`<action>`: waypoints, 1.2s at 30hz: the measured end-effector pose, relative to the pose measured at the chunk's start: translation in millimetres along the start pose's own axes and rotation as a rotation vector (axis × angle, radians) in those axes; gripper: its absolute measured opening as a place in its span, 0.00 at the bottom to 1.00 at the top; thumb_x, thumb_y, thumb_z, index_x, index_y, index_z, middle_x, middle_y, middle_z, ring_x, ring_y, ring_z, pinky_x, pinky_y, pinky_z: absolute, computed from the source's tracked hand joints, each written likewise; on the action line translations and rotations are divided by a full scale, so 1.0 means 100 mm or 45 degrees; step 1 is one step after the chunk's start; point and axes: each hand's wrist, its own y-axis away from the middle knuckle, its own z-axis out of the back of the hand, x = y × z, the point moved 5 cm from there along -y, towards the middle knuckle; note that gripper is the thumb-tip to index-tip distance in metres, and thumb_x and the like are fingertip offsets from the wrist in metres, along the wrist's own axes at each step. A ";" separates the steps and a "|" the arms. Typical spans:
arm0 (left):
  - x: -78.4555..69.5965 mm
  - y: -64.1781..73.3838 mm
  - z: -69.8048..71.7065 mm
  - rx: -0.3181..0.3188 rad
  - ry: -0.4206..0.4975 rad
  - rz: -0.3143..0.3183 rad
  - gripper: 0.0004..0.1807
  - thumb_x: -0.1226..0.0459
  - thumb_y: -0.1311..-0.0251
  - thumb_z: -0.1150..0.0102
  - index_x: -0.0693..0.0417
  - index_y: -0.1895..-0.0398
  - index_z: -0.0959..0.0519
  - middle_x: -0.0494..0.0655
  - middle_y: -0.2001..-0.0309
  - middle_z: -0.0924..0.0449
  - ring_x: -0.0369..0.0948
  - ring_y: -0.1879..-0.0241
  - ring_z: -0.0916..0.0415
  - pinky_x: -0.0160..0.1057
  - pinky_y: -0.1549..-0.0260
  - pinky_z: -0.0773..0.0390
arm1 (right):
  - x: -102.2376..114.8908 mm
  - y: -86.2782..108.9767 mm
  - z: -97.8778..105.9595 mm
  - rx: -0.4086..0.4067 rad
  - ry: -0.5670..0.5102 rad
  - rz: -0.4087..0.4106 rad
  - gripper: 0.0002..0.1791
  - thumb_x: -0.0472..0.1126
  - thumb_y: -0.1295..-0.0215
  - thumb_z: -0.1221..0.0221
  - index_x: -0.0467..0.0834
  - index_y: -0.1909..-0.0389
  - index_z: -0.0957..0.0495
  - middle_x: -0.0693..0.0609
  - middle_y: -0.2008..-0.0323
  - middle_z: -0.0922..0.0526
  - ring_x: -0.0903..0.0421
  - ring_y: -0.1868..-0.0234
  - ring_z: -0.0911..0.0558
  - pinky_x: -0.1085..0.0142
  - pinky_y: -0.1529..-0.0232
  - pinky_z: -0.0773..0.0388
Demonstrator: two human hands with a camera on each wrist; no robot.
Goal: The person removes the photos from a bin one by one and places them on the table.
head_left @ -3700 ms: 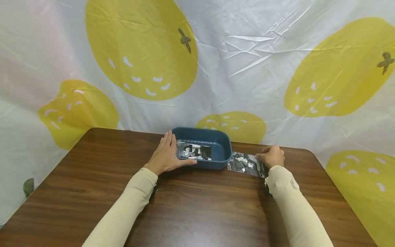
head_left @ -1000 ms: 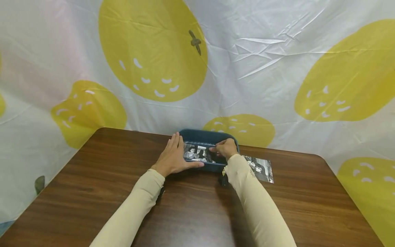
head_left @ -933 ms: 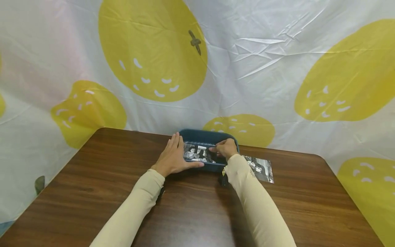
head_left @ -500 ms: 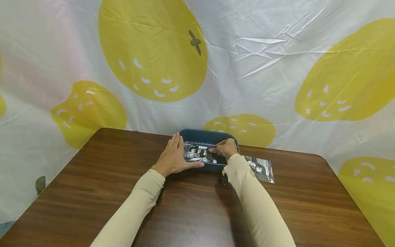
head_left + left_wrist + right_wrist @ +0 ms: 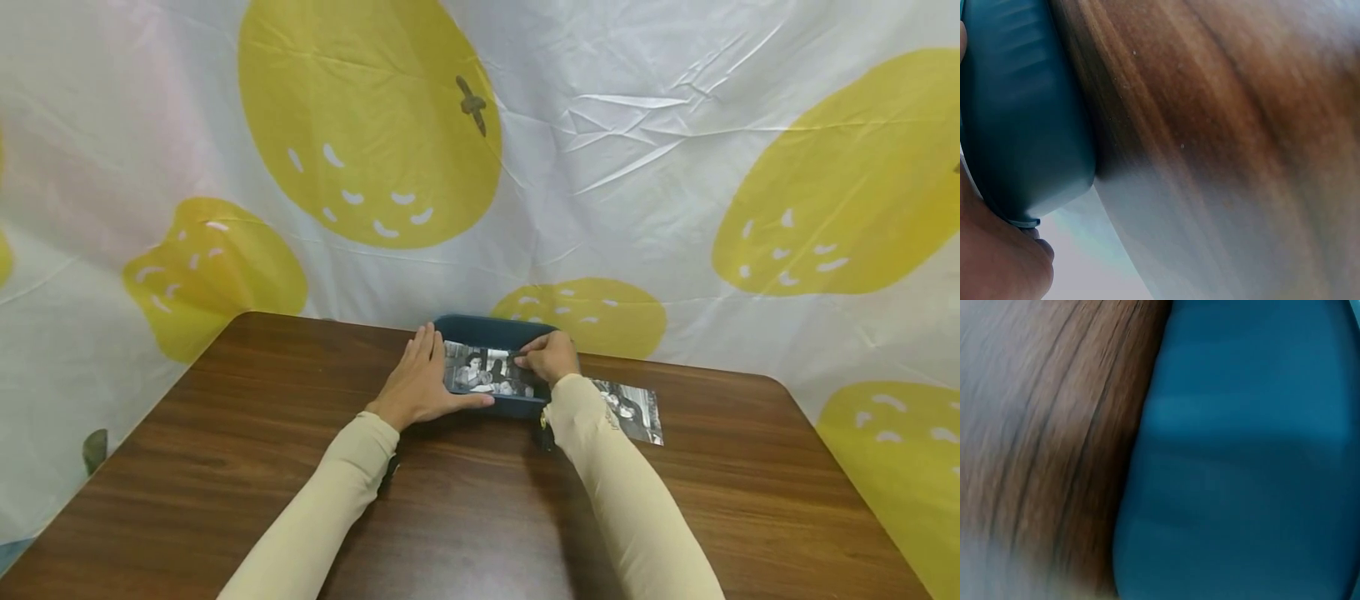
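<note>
A dark blue plastic bin stands at the table's back edge. My left hand rests against its left end in the head view, fingers straight and thumb along the front rim. Part of that hand also shows at the bin's end in the left wrist view. Inside the bin is a black-and-white photo; my right hand reaches in and pinches its right part. The right wrist view has only the bin's outer wall and table, no hand.
Another black-and-white photo lies on the brown wood-grain table right of the bin, partly covered by my right sleeve. A white cloth with yellow fruit prints hangs behind the table.
My right hand moved left from the photo on the table into the bin. In the last half second the photo it pinches has risen and slid a little right. The left hand stays put.
</note>
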 end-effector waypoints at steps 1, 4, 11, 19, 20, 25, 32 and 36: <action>0.00 0.00 0.00 -0.002 0.002 0.000 0.74 0.24 0.53 0.41 0.72 0.22 0.55 0.68 0.21 0.63 0.57 0.21 0.66 0.52 0.23 0.60 | 0.02 0.00 0.01 -0.013 0.028 0.033 0.10 0.30 0.46 0.26 0.32 0.63 0.12 0.42 0.65 0.13 0.53 0.68 0.20 0.64 0.67 0.20; 0.00 0.00 0.00 0.007 0.009 0.006 0.74 0.23 0.53 0.41 0.72 0.22 0.55 0.67 0.21 0.63 0.57 0.20 0.66 0.52 0.23 0.61 | 0.04 0.01 0.05 -0.048 0.131 0.114 0.10 0.32 0.48 0.26 0.33 0.64 0.11 0.41 0.64 0.12 0.48 0.64 0.18 0.57 0.58 0.19; -0.02 0.01 0.00 0.027 0.007 0.004 0.74 0.23 0.52 0.42 0.72 0.22 0.56 0.67 0.21 0.64 0.57 0.20 0.67 0.51 0.23 0.61 | 0.11 0.06 0.14 -0.073 0.244 0.166 0.09 0.34 0.45 0.27 0.34 0.64 0.11 0.40 0.60 0.11 0.43 0.56 0.17 0.51 0.50 0.20; -0.03 0.01 -0.01 0.041 0.003 0.009 0.74 0.23 0.52 0.42 0.72 0.22 0.56 0.67 0.20 0.65 0.56 0.20 0.68 0.51 0.23 0.62 | 0.16 0.07 0.31 0.059 -0.152 0.074 0.12 0.29 0.37 0.34 0.28 0.53 0.15 0.34 0.49 0.17 0.54 0.63 0.19 0.64 0.61 0.19; -0.03 0.01 -0.01 0.044 0.004 0.008 0.74 0.23 0.53 0.42 0.72 0.22 0.56 0.67 0.20 0.65 0.57 0.20 0.68 0.51 0.23 0.62 | 0.17 0.08 0.35 0.074 -0.208 0.063 0.13 0.29 0.36 0.35 0.27 0.52 0.16 0.34 0.47 0.18 0.55 0.64 0.19 0.65 0.63 0.19; -0.01 0.00 -0.03 0.028 0.001 -0.003 0.74 0.24 0.52 0.41 0.74 0.22 0.54 0.68 0.21 0.64 0.58 0.21 0.67 0.52 0.23 0.60 | 0.24 0.11 0.61 0.094 -0.278 0.071 0.15 0.30 0.33 0.37 0.27 0.48 0.18 0.34 0.42 0.20 0.61 0.68 0.19 0.67 0.66 0.18; 0.00 -0.02 -0.02 0.021 0.011 -0.002 0.75 0.23 0.53 0.42 0.72 0.22 0.56 0.67 0.20 0.65 0.56 0.20 0.68 0.51 0.23 0.63 | 0.14 0.18 1.10 0.118 -0.208 0.118 0.18 0.31 0.33 0.36 0.25 0.45 0.20 0.31 0.39 0.24 0.65 0.68 0.18 0.70 0.61 0.16; 0.02 -0.01 0.00 0.022 0.013 0.014 0.75 0.23 0.54 0.42 0.72 0.21 0.56 0.66 0.20 0.65 0.56 0.20 0.68 0.51 0.23 0.63 | -0.08 0.22 1.41 0.109 -0.169 0.100 0.21 0.33 0.34 0.34 0.24 0.44 0.21 0.40 0.56 0.14 0.64 0.69 0.17 0.68 0.60 0.16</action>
